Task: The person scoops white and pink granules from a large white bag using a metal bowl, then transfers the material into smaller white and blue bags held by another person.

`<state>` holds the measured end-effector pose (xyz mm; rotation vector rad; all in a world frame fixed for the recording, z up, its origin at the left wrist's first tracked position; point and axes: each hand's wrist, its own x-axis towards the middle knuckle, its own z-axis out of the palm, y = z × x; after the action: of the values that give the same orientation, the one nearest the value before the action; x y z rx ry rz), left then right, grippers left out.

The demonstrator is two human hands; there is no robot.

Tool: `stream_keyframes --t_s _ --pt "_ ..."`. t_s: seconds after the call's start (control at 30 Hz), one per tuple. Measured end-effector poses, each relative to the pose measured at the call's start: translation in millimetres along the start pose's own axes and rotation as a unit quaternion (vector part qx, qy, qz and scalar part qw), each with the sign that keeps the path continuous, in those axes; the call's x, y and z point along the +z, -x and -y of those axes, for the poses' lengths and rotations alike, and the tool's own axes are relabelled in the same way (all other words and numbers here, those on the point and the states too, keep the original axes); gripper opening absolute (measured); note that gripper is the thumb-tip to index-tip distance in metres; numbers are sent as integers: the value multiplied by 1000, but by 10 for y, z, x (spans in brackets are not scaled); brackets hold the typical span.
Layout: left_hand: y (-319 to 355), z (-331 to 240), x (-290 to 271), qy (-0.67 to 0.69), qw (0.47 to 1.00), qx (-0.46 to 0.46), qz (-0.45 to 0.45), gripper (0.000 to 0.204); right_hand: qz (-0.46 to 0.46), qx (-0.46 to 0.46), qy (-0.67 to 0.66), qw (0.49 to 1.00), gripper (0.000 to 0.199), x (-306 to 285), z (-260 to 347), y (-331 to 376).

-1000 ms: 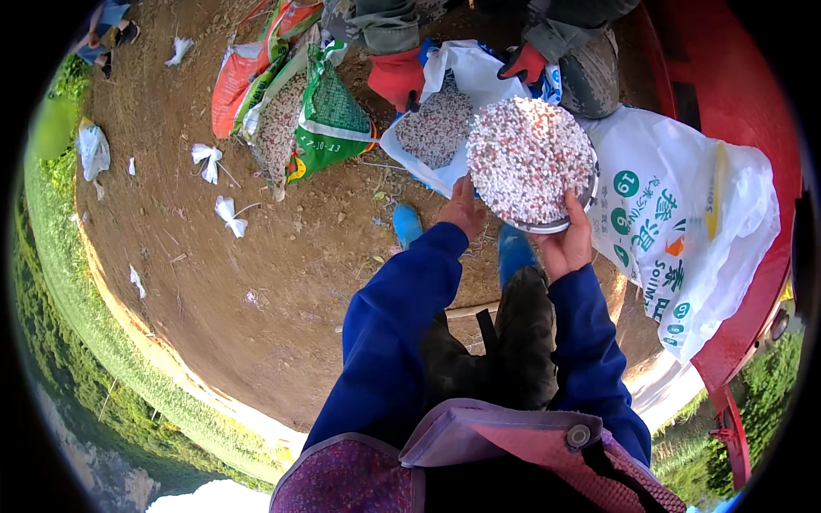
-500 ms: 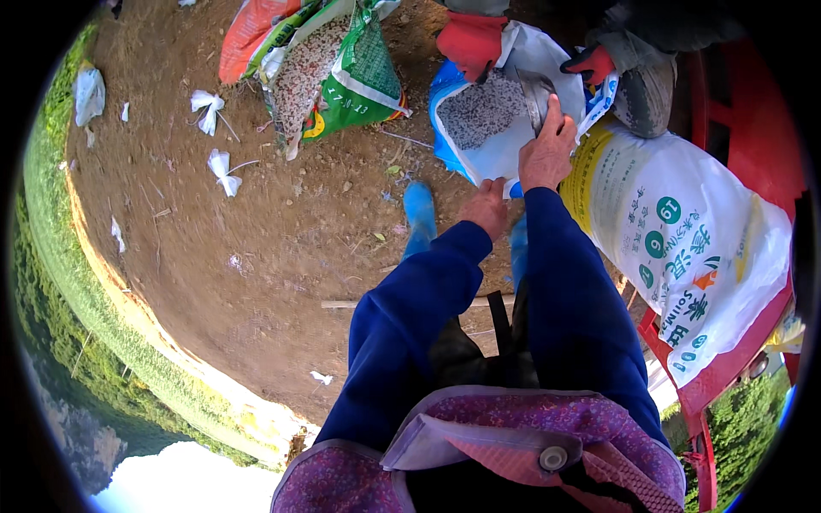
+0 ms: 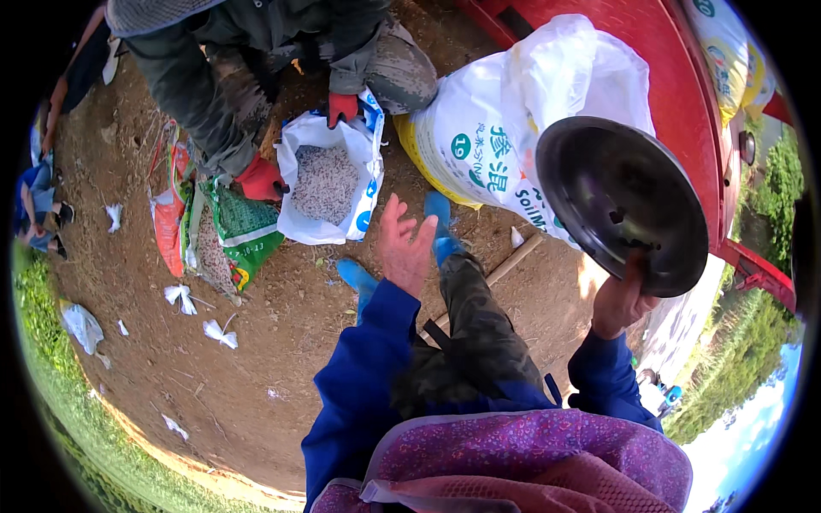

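Right hand (image 3: 620, 301) grips black pan (image 3: 620, 205) — upturned.

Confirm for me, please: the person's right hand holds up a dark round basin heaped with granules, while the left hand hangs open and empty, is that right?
Not quite. In the head view, the dark round basin gripped by the right hand is empty, with its bare inside showing. The granules lie in the open white sack on the ground. The left hand is indeed open and empty.
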<state>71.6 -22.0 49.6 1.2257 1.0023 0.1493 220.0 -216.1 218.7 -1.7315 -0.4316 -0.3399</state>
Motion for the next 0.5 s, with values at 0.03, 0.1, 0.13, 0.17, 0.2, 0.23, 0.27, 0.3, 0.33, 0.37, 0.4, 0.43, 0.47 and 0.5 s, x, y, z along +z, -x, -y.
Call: stream_keyframes --t_s 0.03,0.1,0.13,0.17,0.2,0.23,0.27,0.3,0.33,0.37,0.4,0.43,0.47,0.5 --pt "17 -304 190 59 998 34 -2 77 -11 -12 79 997 39 -207 128 -287" --pt "57 -956 604 142 987 75 1 83 -6 -36 212 977 41 -394 361 -753" --pt "48 -1210 763 140 985 105 7 84 42 -66 276 958 45 -382 309 -940" --pt "11 -1432 915 117 985 125 1 86 89 -104 335 932 50 -340 263 -1138" --pt "-52 -1590 1047 92 985 145 -6 88 150 -92 383 907 56 -276 87 -1271" --pt "-137 -1686 1173 83 986 147 2 88 213 -87 426 875 62 -202 -79 -1408" --pt "-225 -1765 1298 36 987 159 -11 88 258 -17 444 858 67 -114 -337 -1449" --pt "-305 -1812 1391 -15 984 173 -28 89 281 39 462 840 71 26 -745 -1423" --pt "-361 -1850 1431 -30 984 171 -26 89 311 52 480 819 65 229 -1122 -1381" --pt "-410 -1876 1476 -67 986 148 -27 89 332 64 503 795 64 428 -1495 -1307" --pt "-472 -1890 1532 -101 986 128 -30 89 353 70 525 771 62 601 -1859 -1264" --pt "-549 -1795 1606 -106 978 173 -54 70 356 85 558 745 63 698 -2245 -1211" --pt "-591 -1810 1674 -115 978 170 -48 70 356 100 593 715 64 739 -2629 -1163" --pt "-597 -1879 1701 -88 989 118 -25 57 318 112 619 710 66 731 -2907 -1141"
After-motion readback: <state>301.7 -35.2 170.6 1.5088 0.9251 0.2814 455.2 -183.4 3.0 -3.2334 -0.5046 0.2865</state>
